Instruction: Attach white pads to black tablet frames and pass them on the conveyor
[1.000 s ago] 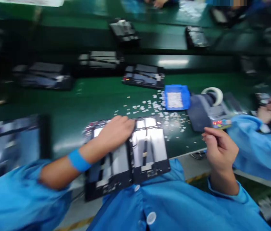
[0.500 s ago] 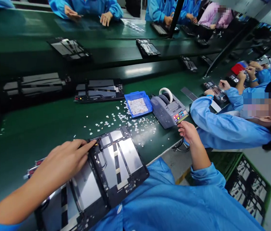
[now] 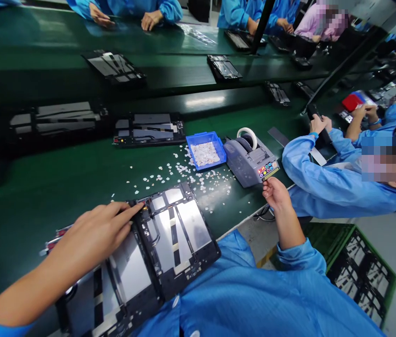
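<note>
My left hand [image 3: 101,229] lies over two opened tablets side by side, its index finger stretched onto the top corner of the right tablet [image 3: 187,229]. Its other fingers are partly bent and rest over the left tablet [image 3: 131,271]. Both tablets show silver batteries, black ribbon cables and circuit boards, and they lean over the bench edge toward my body. My right hand [image 3: 277,193] pinches at the front slot of a grey tape dispenser [image 3: 250,161] with a white roll on top. What sits between those fingertips is too small to make out.
A blue tray [image 3: 206,150] of small white pieces stands beside the dispenser, with more pieces scattered around it. Another opened tablet [image 3: 149,128] lies behind. On my right a co-worker [image 3: 338,180] sits close, above a green crate [image 3: 363,276] of tablets. A conveyor runs behind.
The view has shifted slightly. Both my hands keep nearly the same places on the tablet and at the dispenser. The co-worker on the right has lifted a dark tablet upright.
</note>
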`<state>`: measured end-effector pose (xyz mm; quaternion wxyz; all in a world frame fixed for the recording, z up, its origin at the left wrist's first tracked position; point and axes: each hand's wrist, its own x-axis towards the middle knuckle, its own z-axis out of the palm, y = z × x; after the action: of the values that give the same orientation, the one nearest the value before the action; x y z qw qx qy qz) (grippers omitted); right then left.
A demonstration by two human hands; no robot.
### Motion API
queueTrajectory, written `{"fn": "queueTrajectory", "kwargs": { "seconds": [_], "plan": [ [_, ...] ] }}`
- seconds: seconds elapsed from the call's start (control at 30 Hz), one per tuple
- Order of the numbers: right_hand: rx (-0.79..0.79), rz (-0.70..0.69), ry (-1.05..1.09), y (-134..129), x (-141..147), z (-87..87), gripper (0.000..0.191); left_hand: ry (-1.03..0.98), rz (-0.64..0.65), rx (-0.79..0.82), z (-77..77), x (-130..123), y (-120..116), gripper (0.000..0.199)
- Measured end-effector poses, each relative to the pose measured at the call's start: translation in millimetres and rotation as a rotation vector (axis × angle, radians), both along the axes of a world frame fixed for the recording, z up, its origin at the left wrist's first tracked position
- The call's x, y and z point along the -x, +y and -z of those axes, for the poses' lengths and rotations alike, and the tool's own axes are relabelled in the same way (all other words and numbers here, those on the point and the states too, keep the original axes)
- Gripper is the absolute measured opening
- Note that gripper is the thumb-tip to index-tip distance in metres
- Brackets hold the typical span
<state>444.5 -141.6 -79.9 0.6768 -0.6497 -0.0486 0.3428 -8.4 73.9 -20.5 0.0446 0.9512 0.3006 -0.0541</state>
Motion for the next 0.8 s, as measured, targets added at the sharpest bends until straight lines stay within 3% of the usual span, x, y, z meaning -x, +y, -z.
{"fn": "queueTrajectory", "kwargs": {
  "seconds": [0.1,0.17,0.27,0.33,0.43,0.57,0.7,0.8],
  "plan": [
    [-0.01,0.013,-0.047,-11.1,26.3,-10.8,0.037,-0.142,-0.112,0.091,-6.9,0.5,-6.9,0.044],
    [-0.02,-0.04,-0.05,-12.9,59.2,-16.5,0.036,-0.311,-0.245,0.267,-14.4,-6.5,-19.4,0.039],
    [-0.046,-0.273,-0.068,3.7,120.5,-23.3,0.032,-0.585,-0.483,0.73,-22.3,-31.8,-46.6,0.037],
    [-0.075,-0.453,-0.106,25.5,159.9,-29.2,0.029,-0.76,-0.573,1.046,-21.1,-52.7,-62.7,0.038],
    [-0.111,-0.66,-0.166,59.1,205.5,-38.5,0.025,-1.026,-0.679,1.267,-12.7,-73.5,-75.4,0.038],
    [-0.115,-0.855,-0.246,83.5,233.1,-40.5,0.023,-1.189,-0.778,1.208,-4.1,-64.3,-75.0,0.023],
    [-0.079,-0.988,-0.3,91.4,230.5,-31.9,0.023,-1.126,-0.844,0.993,-2.5,-27.5,-64.7,0.016],
    [-0.049,-0.998,-0.33,96.7,224.8,-27.5,0.022,-1.103,-0.889,0.916,-3.4,-9.7,-60.7,0.014]
  ]
}}
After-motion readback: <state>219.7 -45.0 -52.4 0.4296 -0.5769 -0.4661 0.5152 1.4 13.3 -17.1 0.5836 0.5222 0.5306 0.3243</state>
